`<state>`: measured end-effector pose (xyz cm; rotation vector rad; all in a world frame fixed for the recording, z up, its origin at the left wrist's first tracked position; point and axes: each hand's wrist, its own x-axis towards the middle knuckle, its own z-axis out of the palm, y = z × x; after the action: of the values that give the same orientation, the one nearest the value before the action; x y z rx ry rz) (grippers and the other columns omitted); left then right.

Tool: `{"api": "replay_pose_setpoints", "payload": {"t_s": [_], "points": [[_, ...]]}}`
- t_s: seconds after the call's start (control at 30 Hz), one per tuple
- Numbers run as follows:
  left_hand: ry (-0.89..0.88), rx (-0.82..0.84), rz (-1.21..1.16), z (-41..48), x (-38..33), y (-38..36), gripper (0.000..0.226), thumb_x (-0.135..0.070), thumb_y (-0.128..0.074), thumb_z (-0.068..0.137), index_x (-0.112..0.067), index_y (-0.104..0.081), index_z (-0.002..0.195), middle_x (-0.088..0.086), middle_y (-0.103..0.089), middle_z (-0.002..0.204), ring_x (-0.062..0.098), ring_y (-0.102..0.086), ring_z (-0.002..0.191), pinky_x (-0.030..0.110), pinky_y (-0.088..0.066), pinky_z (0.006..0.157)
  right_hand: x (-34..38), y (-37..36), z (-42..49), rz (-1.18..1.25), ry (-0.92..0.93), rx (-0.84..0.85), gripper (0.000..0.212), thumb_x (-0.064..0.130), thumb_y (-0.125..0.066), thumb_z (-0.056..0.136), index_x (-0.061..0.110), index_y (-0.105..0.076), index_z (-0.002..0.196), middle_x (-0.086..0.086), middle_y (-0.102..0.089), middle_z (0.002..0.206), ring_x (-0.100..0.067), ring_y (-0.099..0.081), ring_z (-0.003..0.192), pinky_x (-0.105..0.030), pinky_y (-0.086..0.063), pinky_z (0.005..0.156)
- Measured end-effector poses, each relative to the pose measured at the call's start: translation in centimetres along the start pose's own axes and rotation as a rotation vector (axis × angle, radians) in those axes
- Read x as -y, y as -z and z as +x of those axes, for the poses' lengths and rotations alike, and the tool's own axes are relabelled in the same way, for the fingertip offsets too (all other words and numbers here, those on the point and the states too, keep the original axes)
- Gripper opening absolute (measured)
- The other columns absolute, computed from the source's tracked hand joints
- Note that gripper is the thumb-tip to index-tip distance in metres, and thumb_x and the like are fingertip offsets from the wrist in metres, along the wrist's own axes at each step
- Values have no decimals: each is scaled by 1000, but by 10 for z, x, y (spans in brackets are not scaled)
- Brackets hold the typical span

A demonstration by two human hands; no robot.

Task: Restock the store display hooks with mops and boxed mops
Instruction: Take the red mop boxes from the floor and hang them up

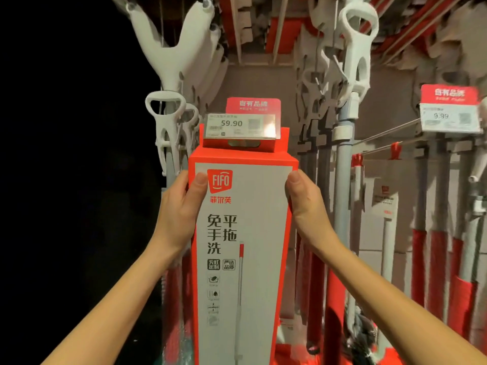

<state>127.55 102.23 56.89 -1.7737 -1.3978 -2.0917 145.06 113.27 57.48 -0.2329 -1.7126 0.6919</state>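
Box [242, 233]: upright between the grips, top tab just behind price tag [240, 125].
Left grip [181, 206]: clasps box's left edge, thumb on front.
Right grip [305, 204]: clasps right edge.
Mops [354, 64]: hanging beyond both grips.

Both bare forearms reach forward and up from the lower corners, converging. Left hand [181, 206] grips the left edge of the box [245, 227], thumb on the front face, fingers hidden behind. Right hand [307, 206] grips the right edge at the same height, thumb in front, fingers hidden. Palms face each other
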Motion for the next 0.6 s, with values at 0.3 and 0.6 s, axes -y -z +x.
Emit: {"api": "replay_pose_setpoints", "payload": {"t_s": [0.3, 0.6], "points": [[116, 21, -26, 2, 13, -7, 66, -75, -39, 80, -18, -66, 100, 4, -72, 98, 20, -69, 94, 55, -49, 90, -9, 7, 5, -37, -92, 81, 74, 77, -36, 76, 12, -65, 97, -9, -69, 95, -19, -64, 89, -42, -48, 84], [244, -13, -49, 27, 68, -28, 68, -72, -44, 81, -9, -64, 96, 10, -71, 95, 28, -66, 94, 51, -49, 89, -46, -7, 19, 19, -199, 89, 53, 54, -34, 95, 15, -66, 107, 6, -69, 101, -7, -63, 97, -27, -47, 88]]}}
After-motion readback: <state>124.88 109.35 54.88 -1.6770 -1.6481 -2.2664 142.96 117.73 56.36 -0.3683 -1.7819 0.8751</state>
